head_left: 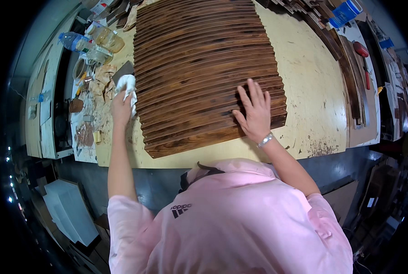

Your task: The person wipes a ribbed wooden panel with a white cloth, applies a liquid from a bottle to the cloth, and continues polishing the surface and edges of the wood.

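A large dark brown wooden panel (204, 68) with many parallel ridges lies in front of me on a pale plywood tabletop (304, 91). My left hand (121, 107) is closed on a crumpled white cloth (127, 84), just off the panel's left edge. Part of the cloth is hidden by the fingers. Beside the cloth lies a dark grey flat piece (123, 71). My right hand (256, 112) rests flat on the panel's near right part, fingers stretched out and holding nothing. A metal bracelet or watch is on that wrist.
Plastic bottles (106, 39) stand at the far left, above scraps and a roll of tape (79, 68). Dark wooden strips (320, 34) line the far right. A red-handled tool (362, 52) and a blue container (345, 13) are on the right.
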The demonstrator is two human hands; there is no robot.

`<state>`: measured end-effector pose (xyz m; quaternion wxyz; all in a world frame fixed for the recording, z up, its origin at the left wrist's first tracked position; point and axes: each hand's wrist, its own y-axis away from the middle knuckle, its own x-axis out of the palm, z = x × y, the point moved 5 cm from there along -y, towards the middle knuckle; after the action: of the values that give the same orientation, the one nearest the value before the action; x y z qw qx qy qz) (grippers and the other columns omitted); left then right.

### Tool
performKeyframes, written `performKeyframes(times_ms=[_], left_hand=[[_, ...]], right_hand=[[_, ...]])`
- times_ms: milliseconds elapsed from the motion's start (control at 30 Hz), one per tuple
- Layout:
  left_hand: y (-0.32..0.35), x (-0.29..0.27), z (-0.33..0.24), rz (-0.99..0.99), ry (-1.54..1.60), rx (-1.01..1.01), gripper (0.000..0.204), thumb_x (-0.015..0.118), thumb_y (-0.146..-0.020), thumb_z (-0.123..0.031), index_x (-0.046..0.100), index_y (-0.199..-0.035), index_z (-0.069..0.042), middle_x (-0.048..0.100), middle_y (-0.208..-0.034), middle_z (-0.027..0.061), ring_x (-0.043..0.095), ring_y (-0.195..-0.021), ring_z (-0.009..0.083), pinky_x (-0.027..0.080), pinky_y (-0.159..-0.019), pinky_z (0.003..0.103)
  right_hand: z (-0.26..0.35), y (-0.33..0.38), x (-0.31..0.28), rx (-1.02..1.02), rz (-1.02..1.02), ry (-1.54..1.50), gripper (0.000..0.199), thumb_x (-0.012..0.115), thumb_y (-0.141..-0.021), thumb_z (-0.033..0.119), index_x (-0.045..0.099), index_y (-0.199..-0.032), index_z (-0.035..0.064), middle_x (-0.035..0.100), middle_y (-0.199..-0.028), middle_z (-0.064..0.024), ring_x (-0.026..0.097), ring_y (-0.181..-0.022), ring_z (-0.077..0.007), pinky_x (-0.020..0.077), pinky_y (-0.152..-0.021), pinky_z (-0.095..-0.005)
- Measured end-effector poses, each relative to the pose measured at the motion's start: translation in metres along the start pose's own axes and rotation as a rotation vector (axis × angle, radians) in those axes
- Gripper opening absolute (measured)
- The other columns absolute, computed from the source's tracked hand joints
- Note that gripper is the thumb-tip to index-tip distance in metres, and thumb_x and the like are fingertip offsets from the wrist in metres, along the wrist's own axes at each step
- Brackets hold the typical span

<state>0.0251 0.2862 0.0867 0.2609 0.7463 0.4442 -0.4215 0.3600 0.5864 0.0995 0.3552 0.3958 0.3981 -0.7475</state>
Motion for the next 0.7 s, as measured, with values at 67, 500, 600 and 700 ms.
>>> performKeyframes(times_ms=[67,500,600,700], left_hand=[[0.026,-0.028,-0.04,-0.067,0.101,0.153,0.02,0.063,-0.089,-0.015,0.068,-0.101,0.0,0.067,-0.091,0.0182,0.064,-0.083,0.0325,0.048,-0.078,0.04],[0.113,0.125,-0.259,0.033,0.257,0.872,0.026,0.059,-0.061,0.006,0.059,-0.085,-0.003,0.053,-0.082,0.012,0.054,-0.083,0.0335,0.042,-0.073,0.044],[0.11,0.106,-0.227,0.084,0.267,0.845,0.023,0.061,-0.062,0.003,0.062,-0.084,-0.003,0.053,-0.079,0.0118,0.054,-0.082,0.0328,0.041,-0.073,0.044],[0.111,0.04,-0.133,0.017,0.006,0.666,0.021,0.064,-0.061,0.001,0.064,-0.081,-0.006,0.052,-0.074,0.0097,0.052,-0.077,0.0319,0.039,-0.071,0.043]], right_hand=[[-0.004,-0.001,0.008,0.022,-0.019,0.098,0.065,0.069,-0.083,0.041,0.054,-0.138,0.0108,0.04,-0.152,-0.017,0.038,-0.139,-0.0346,0.0281,-0.113,-0.0552],[0.001,-0.001,0.014,-0.029,-0.095,0.101,0.049,0.063,-0.08,0.022,0.061,-0.127,0.0071,0.05,-0.145,-0.0154,0.049,-0.13,-0.0337,0.0357,-0.108,-0.052],[-0.002,-0.001,0.009,-0.003,-0.091,0.081,0.049,0.059,-0.078,0.014,0.061,-0.126,0.0068,0.049,-0.146,-0.0149,0.048,-0.131,-0.0327,0.0352,-0.109,-0.0515],[-0.007,-0.001,0.007,0.056,-0.091,0.087,0.05,0.06,-0.078,0.015,0.061,-0.127,0.007,0.048,-0.147,-0.0146,0.048,-0.132,-0.0324,0.0342,-0.11,-0.0516]])
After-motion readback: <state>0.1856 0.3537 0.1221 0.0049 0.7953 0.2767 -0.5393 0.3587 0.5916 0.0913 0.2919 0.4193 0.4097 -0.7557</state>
